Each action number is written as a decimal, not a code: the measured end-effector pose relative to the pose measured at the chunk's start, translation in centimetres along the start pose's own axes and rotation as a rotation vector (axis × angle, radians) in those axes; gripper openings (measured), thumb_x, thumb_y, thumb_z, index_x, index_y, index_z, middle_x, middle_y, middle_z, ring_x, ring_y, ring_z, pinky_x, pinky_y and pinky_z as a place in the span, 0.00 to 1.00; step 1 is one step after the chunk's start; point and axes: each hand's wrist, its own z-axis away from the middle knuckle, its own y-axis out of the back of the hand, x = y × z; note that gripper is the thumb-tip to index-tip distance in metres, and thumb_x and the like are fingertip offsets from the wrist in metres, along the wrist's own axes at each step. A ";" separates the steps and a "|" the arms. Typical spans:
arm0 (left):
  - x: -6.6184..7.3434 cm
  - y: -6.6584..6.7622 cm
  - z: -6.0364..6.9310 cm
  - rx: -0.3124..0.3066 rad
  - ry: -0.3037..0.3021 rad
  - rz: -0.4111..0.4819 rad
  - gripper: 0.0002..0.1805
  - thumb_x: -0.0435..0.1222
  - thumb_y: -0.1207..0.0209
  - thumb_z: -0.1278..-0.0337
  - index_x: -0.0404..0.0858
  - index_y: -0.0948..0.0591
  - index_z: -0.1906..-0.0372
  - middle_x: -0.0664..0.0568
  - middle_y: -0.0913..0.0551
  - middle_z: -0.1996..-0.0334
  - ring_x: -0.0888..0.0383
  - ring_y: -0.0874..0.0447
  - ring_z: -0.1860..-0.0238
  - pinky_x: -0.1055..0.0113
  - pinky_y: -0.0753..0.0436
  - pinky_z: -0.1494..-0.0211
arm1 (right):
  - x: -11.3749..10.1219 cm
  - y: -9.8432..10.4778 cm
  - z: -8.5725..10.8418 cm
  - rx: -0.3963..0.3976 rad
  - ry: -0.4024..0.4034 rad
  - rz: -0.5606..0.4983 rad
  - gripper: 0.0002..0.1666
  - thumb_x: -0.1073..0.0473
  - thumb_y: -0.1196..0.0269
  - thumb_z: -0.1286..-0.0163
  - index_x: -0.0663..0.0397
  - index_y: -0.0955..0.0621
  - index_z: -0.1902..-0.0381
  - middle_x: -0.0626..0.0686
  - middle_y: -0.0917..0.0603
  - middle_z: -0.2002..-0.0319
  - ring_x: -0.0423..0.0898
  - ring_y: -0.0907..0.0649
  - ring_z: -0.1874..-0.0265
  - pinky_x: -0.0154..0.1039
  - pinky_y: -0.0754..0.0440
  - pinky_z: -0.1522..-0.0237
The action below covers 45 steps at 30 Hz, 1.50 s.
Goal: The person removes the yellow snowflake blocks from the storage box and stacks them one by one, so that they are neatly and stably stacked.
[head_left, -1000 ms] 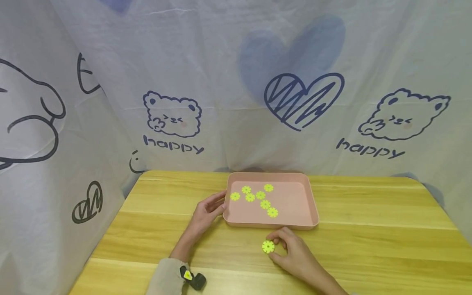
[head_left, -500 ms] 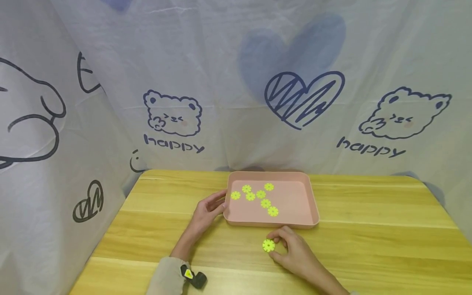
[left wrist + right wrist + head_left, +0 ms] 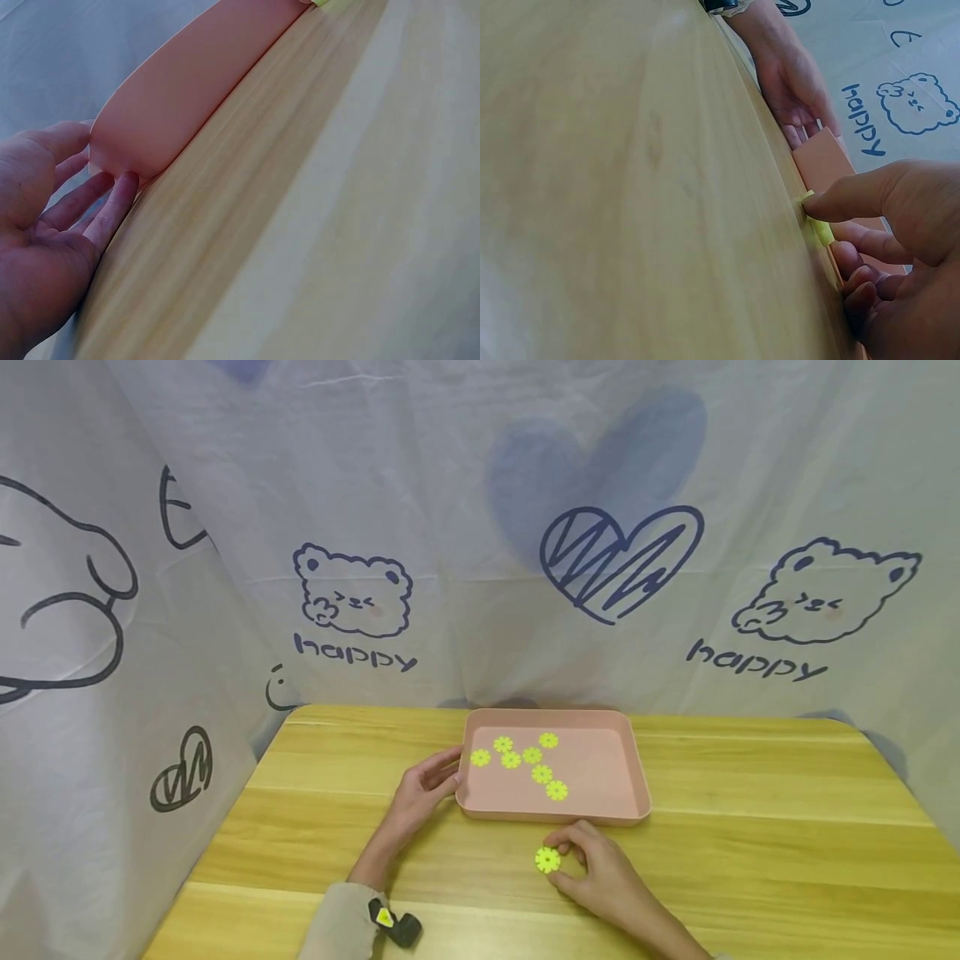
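R hand (image 3: 600, 872) pinched yellow disc (image 3: 547, 860), low ctr of frame, L hand (image 3: 422, 792), loose, touched pink tray (image 3: 600, 768), mid frame, disc was mostly cut off, top of L wrist view

Pale cloth (image 3: 465, 485) printed with hearts (image 3: 621, 564) and bears (image 3: 354, 592) hangs behind a wood-grain table (image 3: 780, 852)

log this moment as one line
left hand: touches pink rectangular tray | right hand: pinches yellow-green notched disc | seven similar discs: inside tray
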 end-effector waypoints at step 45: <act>0.3 -0.1 0.2 0.015 0.012 0.014 0.26 0.27 0.41 0.28 0.30 0.27 0.29 0.39 0.27 0.30 0.41 0.26 0.31 0.64 0.17 0.39 | 0.3 0.2 -0.1 -0.011 0.008 -0.027 0.19 0.65 0.21 0.47 0.51 0.15 0.57 0.45 0.24 0.65 0.40 0.28 0.69 0.31 0.25 0.69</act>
